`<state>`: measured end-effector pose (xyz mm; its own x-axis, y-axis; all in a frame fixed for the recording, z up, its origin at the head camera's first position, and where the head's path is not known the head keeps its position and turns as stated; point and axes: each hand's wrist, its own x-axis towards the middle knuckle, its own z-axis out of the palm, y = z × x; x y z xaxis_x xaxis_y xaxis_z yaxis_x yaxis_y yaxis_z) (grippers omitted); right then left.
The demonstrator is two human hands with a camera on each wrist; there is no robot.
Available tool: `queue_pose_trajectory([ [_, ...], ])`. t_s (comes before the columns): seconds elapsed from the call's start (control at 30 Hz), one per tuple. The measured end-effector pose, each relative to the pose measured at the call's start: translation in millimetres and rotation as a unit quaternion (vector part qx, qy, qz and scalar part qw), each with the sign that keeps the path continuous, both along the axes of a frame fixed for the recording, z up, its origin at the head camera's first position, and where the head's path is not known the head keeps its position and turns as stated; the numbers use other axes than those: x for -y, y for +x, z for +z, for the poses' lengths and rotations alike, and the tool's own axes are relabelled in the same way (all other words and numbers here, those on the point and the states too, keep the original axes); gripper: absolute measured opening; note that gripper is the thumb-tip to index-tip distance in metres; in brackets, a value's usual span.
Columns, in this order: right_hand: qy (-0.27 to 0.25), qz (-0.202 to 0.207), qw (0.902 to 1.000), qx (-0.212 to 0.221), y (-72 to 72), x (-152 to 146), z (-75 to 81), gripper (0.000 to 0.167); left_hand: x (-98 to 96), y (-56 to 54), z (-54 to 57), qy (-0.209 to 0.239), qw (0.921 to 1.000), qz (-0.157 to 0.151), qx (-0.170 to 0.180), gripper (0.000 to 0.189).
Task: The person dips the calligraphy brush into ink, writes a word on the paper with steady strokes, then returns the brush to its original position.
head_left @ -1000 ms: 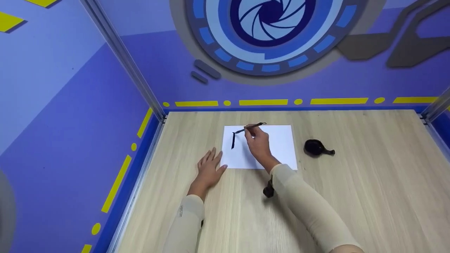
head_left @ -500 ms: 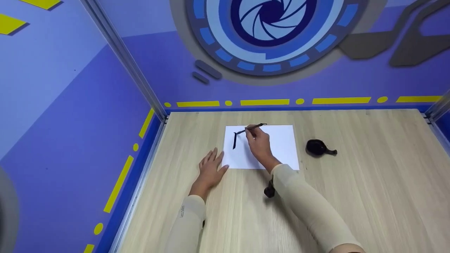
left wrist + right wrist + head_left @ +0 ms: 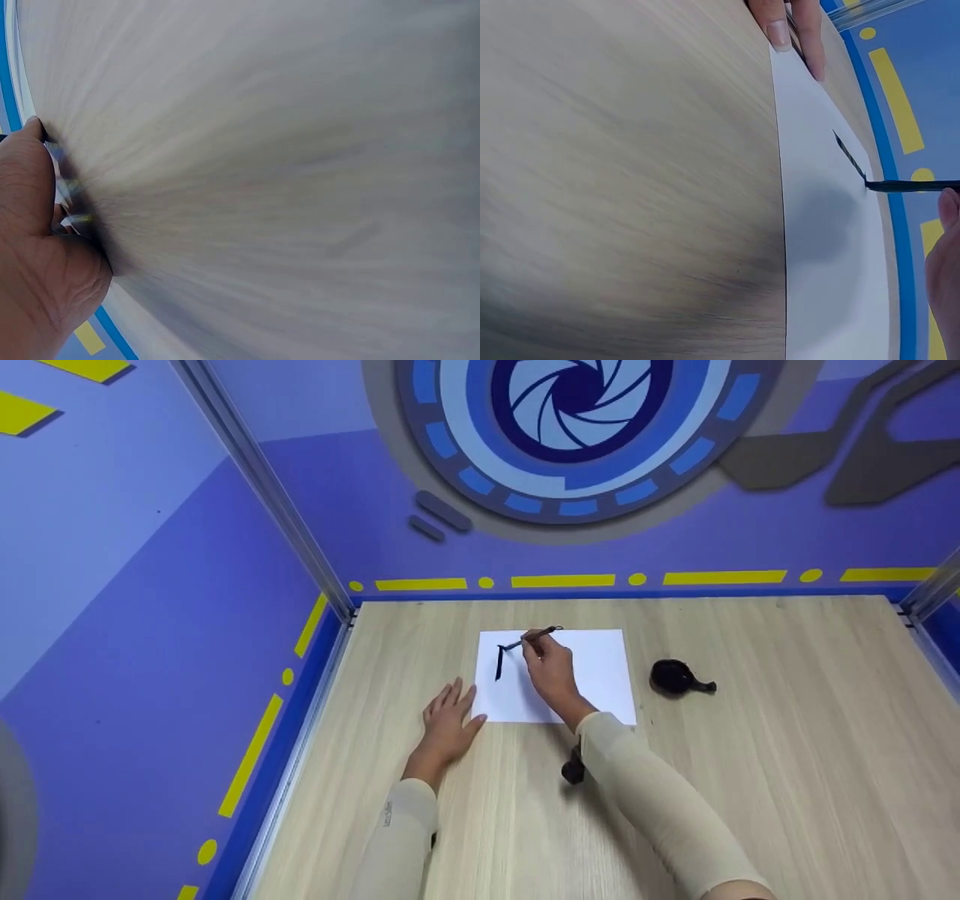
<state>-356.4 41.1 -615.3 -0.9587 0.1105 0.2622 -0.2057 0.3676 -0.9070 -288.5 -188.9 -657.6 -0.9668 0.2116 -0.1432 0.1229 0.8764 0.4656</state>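
A white sheet of paper (image 3: 600, 675) lies on the table, with a black ink stroke (image 3: 499, 664) on its left part. My right hand (image 3: 551, 666) pinches a dark calligraphy brush (image 3: 541, 633) between thumb and fingers. The brush (image 3: 904, 186) leans over, its tip right at the upper end of the ink stroke (image 3: 847, 154) in the right wrist view. My left hand (image 3: 448, 727) rests with extended fingers at the paper's left edge, the thumb by the near left corner. In the left wrist view, the left hand (image 3: 34, 232) shows only in part, low against the tabletop.
A black dish with a short handle (image 3: 673, 678) stands on the wooden table (image 3: 787, 750) to the right of the paper. A dark knob-like thing (image 3: 573, 769) shows beneath my right forearm. Blue and purple panels (image 3: 450, 555) border the table at the back and left.
The brush has shifted very slightly, its tip staying by the upper end of the stroke. My left hand has stayed in place, and the head view has moved a little.
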Motion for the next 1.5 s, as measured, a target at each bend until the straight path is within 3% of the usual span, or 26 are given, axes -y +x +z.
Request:
queue_pose_trajectory([
  [0.6,0.025,0.001,0.9993,-0.029,0.6,-3.4,9.7,0.014,-1.9,1.4,5.5,0.005,0.9999,-0.01,-0.006,0.067],
  [1.1,0.035,-0.002,0.9991,-0.025,5.4,-6.1,16.2,0.007,0.9,0.9,0.9,0.004,1.0,-0.007,-0.002,0.067],
  [1.5,-0.02,-0.035,0.9977,-0.054,6.0,-11.7,27.3,0.007,-0.6,-0.4,-0.5,-0.004,1.0,0.002,0.004,0.068],
])
